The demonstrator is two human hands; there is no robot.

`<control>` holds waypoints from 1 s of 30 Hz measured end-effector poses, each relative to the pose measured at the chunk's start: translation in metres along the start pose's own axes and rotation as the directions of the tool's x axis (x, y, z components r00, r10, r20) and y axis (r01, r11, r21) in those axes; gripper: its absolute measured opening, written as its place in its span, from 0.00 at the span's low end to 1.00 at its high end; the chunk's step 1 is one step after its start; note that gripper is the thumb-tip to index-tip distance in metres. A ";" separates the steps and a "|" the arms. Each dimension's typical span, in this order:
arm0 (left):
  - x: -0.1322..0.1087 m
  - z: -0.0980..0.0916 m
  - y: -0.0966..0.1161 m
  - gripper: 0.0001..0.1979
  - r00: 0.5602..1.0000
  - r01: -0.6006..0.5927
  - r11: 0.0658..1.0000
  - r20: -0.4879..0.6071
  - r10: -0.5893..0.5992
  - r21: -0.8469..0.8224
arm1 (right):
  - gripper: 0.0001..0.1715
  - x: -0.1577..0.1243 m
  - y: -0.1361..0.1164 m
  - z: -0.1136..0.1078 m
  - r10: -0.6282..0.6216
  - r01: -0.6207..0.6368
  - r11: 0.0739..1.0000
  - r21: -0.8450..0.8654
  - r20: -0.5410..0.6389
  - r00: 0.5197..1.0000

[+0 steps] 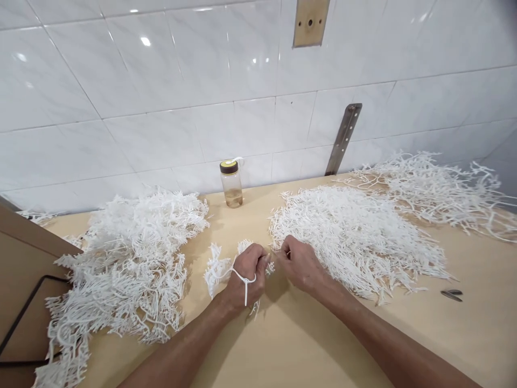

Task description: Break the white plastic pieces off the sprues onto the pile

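My left hand [247,272] is closed in a pinch, with a white branched plastic strand [246,285] running across its back from the fingers. More white tips poke out beside and below that hand. A small clump of white branched pieces [216,268] lies just to its left on the table. My right hand [298,262] is closed too, thumb and fingertips pressed together a short gap from the left fingertips; what is between them is too small to make out. Right behind it spreads a wide heap of short white strands [347,226].
A large pile of white branched pieces [137,258] covers the table's left side. Longer loose strands [440,188] lie at the back right. A clear bottle [233,188] stands near the tiled wall. Small snips [451,295] rest at right; a cardboard box [24,280] is at left.
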State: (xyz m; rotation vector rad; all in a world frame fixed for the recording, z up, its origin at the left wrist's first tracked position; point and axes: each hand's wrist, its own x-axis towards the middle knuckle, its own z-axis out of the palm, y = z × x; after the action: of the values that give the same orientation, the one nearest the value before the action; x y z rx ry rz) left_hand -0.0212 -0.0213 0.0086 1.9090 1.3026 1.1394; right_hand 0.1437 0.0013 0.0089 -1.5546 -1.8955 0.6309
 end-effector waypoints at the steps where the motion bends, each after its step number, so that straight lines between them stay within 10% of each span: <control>1: 0.001 0.000 -0.001 0.11 1.000 0.026 0.999 -0.016 -0.027 -0.030 | 0.08 0.003 0.002 -0.004 0.039 -0.039 0.997 0.060 0.000 0.999; 7: 0.006 -0.002 -0.008 0.14 0.974 0.226 0.942 0.050 -0.220 -0.247 | 0.10 0.010 0.011 -0.013 0.099 -0.133 0.868 0.478 0.095 0.991; 12: 0.008 -0.005 -0.002 0.16 0.959 0.283 0.907 0.102 -0.264 -0.313 | 0.10 0.009 0.013 -0.014 0.135 -0.110 0.896 0.430 -0.029 0.990; 16: 0.008 -0.006 -0.002 0.16 0.950 0.311 0.877 0.143 -0.277 -0.368 | 0.14 0.004 0.007 -0.017 -0.009 -0.074 0.887 0.455 0.176 0.984; 30: 0.006 0.000 -0.007 0.14 0.982 0.187 0.981 0.025 -0.186 -0.053 | 0.10 -0.002 0.002 -0.005 0.002 -0.173 0.864 0.473 0.339 0.941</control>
State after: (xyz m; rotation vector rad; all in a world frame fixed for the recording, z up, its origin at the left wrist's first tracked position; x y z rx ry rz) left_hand -0.0232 -0.0132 0.0051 1.7143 1.3922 1.0476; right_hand 0.1493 -0.0001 0.0111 -1.2527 -1.6967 1.3766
